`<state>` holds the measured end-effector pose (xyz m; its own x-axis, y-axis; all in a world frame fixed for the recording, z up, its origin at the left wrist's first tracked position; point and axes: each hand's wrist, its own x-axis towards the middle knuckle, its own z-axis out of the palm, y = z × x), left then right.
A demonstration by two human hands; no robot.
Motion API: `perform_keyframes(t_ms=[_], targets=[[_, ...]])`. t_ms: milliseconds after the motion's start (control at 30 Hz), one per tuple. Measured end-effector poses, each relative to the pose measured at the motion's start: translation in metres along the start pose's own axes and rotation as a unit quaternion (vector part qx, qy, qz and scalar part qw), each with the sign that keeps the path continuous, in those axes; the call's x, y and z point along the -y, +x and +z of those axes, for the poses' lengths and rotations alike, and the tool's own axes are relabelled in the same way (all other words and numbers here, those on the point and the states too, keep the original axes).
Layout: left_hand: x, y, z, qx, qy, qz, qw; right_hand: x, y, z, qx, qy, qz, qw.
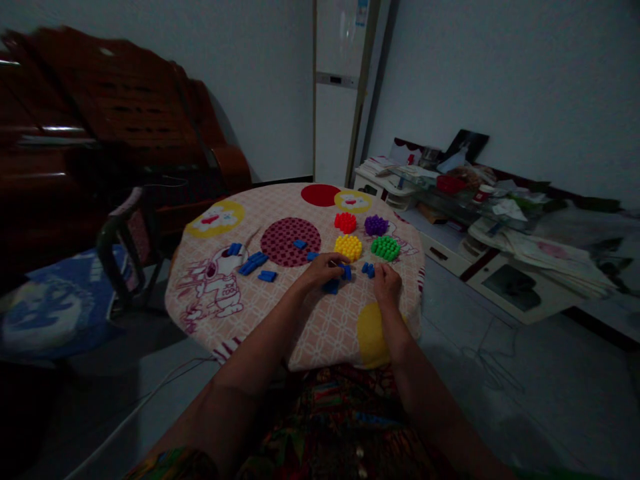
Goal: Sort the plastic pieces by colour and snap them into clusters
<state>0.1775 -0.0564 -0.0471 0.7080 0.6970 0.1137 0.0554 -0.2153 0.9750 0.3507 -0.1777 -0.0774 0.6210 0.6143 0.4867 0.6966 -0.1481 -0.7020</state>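
My left hand [326, 269] is closed at the table's middle, its fingers round a small blue piece [346, 272] whose exact kind is too small to make out. Close by on the right, my right hand [387, 284] has its fingers pinched together beside a few small blue pieces [369, 269]; what sits between its fingertips is hidden. Another blue piece [331, 287] lies under my left wrist. Beyond my hands stand tight clusters of small pieces: red [345, 223], purple [377, 225], yellow [349, 248] and green [385, 249].
More blue pieces [253, 263] lie scattered on the left of the round table's patterned cloth [300, 313]. A folding chair [123, 247] and a wooden sofa [135, 113] stand to the left. On the right is a low cabinet [520, 283] piled with papers and bags.
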Motion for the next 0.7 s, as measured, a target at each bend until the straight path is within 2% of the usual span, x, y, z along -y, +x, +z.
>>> perform_keyframes(t_ms=[133, 300, 467, 700], targets=[[0.002, 0.0, -0.001, 0.016, -0.074, 0.003, 0.997, 0.001, 0.0, 0.001, -0.002, 0.001, 0.006, 1.0], [0.01, 0.005, 0.009, 0.024, -0.104, 0.002, 0.994, 0.004, 0.001, 0.0, -0.003, 0.003, 0.013, 1.0], [0.01, 0.008, 0.016, 0.014, -0.096, 0.012, 0.995, 0.003, 0.002, 0.0, -0.003, -0.005, 0.022, 1.0], [0.012, 0.007, 0.014, -0.007, -0.05, 0.009, 0.999, 0.003, 0.002, 0.0, -0.003, 0.012, 0.018, 1.0]])
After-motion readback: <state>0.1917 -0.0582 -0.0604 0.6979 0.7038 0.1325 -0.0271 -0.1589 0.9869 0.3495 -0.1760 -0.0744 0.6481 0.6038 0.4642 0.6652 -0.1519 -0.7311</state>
